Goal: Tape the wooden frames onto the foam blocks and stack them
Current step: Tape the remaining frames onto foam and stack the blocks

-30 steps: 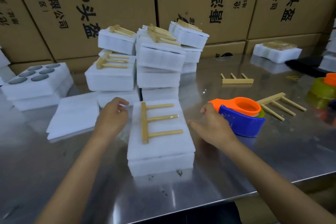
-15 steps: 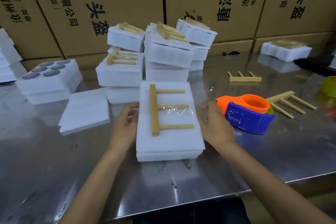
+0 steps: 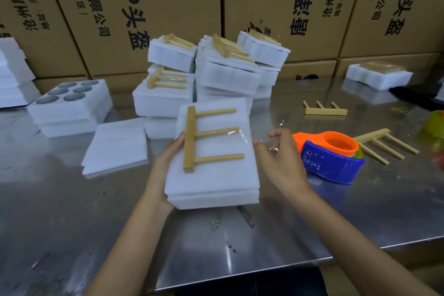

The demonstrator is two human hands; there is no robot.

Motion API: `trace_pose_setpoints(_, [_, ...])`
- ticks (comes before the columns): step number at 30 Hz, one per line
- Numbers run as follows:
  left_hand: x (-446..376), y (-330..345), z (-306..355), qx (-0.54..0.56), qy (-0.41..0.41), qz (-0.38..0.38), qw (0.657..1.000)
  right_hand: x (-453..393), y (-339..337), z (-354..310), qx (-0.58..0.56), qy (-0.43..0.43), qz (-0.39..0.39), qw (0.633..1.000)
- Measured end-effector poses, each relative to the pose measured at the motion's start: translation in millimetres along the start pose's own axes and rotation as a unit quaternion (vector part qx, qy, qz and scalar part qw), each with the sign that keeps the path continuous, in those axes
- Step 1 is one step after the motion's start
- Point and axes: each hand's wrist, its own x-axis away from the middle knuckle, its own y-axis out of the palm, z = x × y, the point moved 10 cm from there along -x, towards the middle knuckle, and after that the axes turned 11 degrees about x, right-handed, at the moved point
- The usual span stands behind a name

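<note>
Nearest, left hand [image 3: 165,166] gripping white rectangular foam block [image 3: 213,175] raised off shiny steel table [image 3: 72,223], three-pronged wooden frame [image 3: 206,137] taped on top. Right hand [image 3: 278,163] released, fingers relaxed beside block. Beyond, orange-blue tape dispenser [image 3: 329,156], then stacked taped foam blocks [image 3: 211,72].

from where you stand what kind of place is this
Probably a factory packing station: printed cardboard cartons stacked behind a steel table, piles of foam blocks with taped wooden frames, and a tape dispenser.

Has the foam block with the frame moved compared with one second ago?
Yes. The foam block is lifted off the steel table by the left hand, toward the stacks, and it no longer lies flat.
</note>
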Motion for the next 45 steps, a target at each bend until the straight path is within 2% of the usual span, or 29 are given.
trace_pose_setpoints(5, [-3.9, -11.7, -14.3, 0.086, -0.030, -0.026, 0.995, -5.7, -4.0, 5.8, -0.079, 0.017, 0.006, 0.997])
trace_pose_setpoints(10, [-7.4, -13.5, -20.0, 0.102, -0.029, -0.049, 0.993, -7.4, 22.5, 10.6, -0.144, 0.089, -0.058, 0.984])
trace_pose_setpoints(15, [-7.8, -20.9, -27.6, 0.089, -0.041, -0.035, 0.995, -2.9, 11.0, 25.8, -0.165, 0.133, 0.028, 0.977])
trace_pose_setpoints(21, [-5.1, -27.7, -21.1, 0.092, -0.023, -0.008, 0.995, 12.7, -12.3, 17.6, -0.174, 0.046, 0.101, 0.978])
trace_pose_setpoints(24, [-4.3, -28.3, -19.9, 0.095, -0.022, 0.003, 0.995, 24.1, -21.4, 3.0, -0.112, -0.029, 0.134, 0.984])
trace_pose_setpoints(27, [-4.6, -29.0, -16.1, 0.087, -0.011, 0.009, 0.996, 24.9, -9.8, -14.7, -0.013, -0.084, 0.111, 0.990])
trace_pose_setpoints(30, [-5.7, -32.4, -15.3, 0.064, -0.002, 0.017, 0.998, 16.5, 7.7, -10.9, 0.012, -0.043, 0.061, 0.997])
trace_pose_setpoints(34, [-6.0, -36.5, -16.9, 0.043, -0.005, 0.027, 0.999, 8.4, 42.3, 5.7, -0.104, 0.061, -0.067, 0.990])
trace_pose_setpoints(38, [-7.3, -39.4, -17.7, 0.027, -0.002, 0.041, 0.999, 19.2, 64.6, 22.6, -0.236, 0.200, -0.142, 0.940])
trace_pose_setpoints(45, [-9.4, -39.0, -14.5, -0.004, 0.018, 0.039, 0.999, 23.4, 76.9, 27.3, -0.306, 0.277, -0.194, 0.890])
